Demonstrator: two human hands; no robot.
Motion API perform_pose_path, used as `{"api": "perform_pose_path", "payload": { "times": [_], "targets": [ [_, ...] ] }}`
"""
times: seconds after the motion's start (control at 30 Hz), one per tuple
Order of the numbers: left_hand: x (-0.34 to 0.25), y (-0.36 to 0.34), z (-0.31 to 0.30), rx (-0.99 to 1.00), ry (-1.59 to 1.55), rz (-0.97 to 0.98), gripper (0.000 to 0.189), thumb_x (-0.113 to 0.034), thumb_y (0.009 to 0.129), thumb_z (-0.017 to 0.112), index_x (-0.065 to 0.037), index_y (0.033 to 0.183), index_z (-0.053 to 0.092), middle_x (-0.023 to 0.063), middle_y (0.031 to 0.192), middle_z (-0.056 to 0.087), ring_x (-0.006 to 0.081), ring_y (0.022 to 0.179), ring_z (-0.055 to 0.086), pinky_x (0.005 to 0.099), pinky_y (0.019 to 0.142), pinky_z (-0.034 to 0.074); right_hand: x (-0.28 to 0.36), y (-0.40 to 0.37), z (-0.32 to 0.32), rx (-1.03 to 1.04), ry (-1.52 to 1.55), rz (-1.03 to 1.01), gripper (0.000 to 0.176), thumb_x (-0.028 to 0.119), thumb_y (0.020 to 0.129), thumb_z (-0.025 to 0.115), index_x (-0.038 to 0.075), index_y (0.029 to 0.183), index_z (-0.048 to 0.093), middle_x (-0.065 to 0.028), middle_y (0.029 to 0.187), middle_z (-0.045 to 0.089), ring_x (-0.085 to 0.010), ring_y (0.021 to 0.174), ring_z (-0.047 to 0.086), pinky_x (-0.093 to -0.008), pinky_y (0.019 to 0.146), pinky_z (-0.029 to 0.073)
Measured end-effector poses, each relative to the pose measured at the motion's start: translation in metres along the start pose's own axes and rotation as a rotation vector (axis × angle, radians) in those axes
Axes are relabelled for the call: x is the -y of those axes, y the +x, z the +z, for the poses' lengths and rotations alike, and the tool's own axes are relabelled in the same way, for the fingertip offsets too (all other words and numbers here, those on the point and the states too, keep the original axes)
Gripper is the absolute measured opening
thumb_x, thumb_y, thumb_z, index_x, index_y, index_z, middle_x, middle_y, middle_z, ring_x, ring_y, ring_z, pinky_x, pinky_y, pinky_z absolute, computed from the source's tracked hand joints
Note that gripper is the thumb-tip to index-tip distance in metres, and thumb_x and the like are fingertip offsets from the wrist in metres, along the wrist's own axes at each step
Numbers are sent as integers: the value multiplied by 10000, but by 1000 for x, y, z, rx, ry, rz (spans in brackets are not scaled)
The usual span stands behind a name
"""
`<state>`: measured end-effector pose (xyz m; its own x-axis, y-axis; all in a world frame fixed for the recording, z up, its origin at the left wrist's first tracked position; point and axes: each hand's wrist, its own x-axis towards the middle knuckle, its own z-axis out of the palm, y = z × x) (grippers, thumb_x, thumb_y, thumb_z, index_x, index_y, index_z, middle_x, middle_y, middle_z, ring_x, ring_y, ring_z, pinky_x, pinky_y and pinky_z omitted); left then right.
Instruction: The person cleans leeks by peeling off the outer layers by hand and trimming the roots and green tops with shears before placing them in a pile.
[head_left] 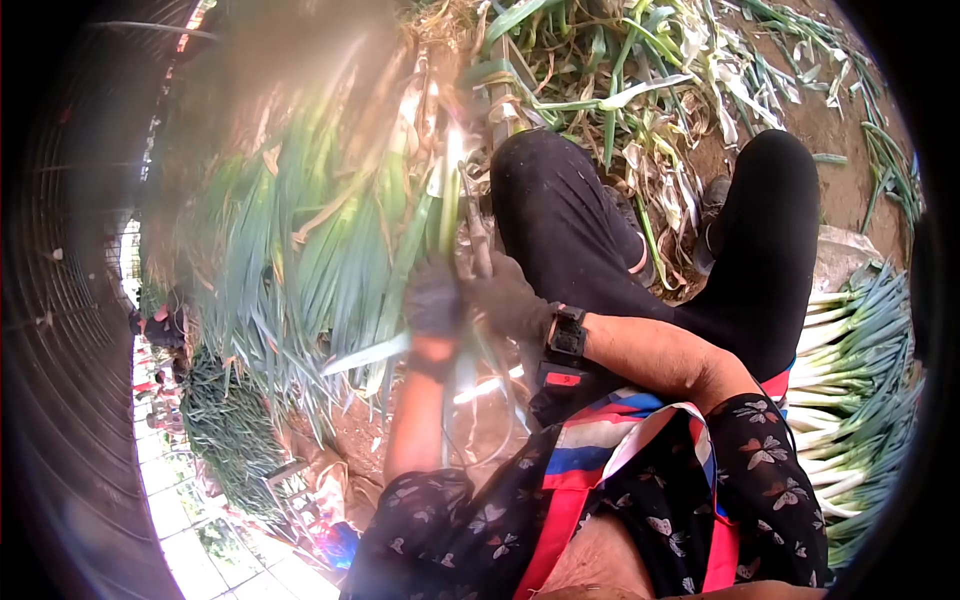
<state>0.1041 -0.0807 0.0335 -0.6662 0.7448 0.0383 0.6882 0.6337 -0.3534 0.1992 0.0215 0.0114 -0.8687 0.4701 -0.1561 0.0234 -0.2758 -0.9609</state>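
My left hand, in a dark glove and smeared by motion, is closed round a leek. The leek's pale stalk points away from me, and a long leaf sticks out at the left by my wrist. Close beside it, my right hand, gloved and with a black watch at the wrist, grips a slim wand-like tool with a brownish handle. The tool's tip lies alongside the stalk, washed out by glare. A thin hose or cord loops below my hands.
A large heap of untrimmed leeks lies at the left. Cut leaves and dry peelings cover the ground ahead. Cleaned leeks are stacked at my right, more greens at the lower left. My bent knees stand beside the work.
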Motion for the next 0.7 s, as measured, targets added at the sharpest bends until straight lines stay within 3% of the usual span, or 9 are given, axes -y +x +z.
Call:
{"api": "perform_pose_path", "payload": {
  "times": [0.03,0.1,0.17,0.23,0.3,0.37,0.5,0.57,0.7],
  "targets": [
    [1,-16,1,-10,-37,3,313,-262,830,627,-9,1007,573,196,908,640,337,806,640,440,698,520,-5,3,-1,12,-93,-127,214,70,807,645,-6,999,589,-51,782,609,-135,691,580,-298,605,474],
    [-5,-40,-24,-30,-111,9,309,-229,789,657,-22,1010,595,184,908,652,337,836,638,441,717,514,9,6,-4,53,-68,-77,220,78,807,644,-7,1004,594,-50,779,611,-131,694,582,-300,601,473],
    [-11,-53,-36,152,-297,-88,343,-232,758,682,-29,1023,601,187,918,655,342,872,632,440,745,513,31,3,-6,106,168,283,232,89,805,646,-10,1008,597,-52,783,614,-131,704,586,-302,598,472],
    [-4,-78,-9,16,-315,-23,429,-234,732,699,-27,1088,582,198,998,628,354,903,616,451,775,507,9,6,-2,112,213,289,246,102,805,655,-12,1016,600,-58,789,616,-134,712,590,-305,597,472],
    [-13,-88,-27,-99,-259,56,483,-235,727,702,-20,1140,571,200,1026,605,352,910,605,454,781,500,15,6,-3,93,211,341,254,112,809,662,-13,1022,601,-64,797,619,-139,718,594,-306,599,474],
    [-17,-95,-28,28,-269,-8,506,-230,738,688,-16,1179,561,184,1025,591,340,909,597,452,772,499,31,5,-5,55,164,435,255,116,814,668,-12,1024,600,-71,805,622,-145,721,598,-307,602,477],
    [-18,-98,-21,3,-323,2,556,-216,749,667,-8,1248,535,174,1011,572,332,931,578,455,772,497,45,-6,-7,58,101,290,243,130,831,659,-9,1021,598,-75,807,623,-159,715,604,-318,593,483],
    [-15,-99,-20,-50,-318,58,540,-204,753,661,-14,1243,541,171,996,578,332,885,589,454,735,502,25,-6,-5,45,27,68,236,137,841,646,-10,1018,596,-73,799,623,-162,705,607,-320,584,484],
    [-13,-92,-17,2,-260,40,543,-222,749,681,-33,1241,550,153,935,593,328,767,608,457,659,504,11,-9,-2,67,109,132,235,159,851,637,-9,1010,593,-63,770,616,-159,685,608,-328,549,478]
  ]
}}
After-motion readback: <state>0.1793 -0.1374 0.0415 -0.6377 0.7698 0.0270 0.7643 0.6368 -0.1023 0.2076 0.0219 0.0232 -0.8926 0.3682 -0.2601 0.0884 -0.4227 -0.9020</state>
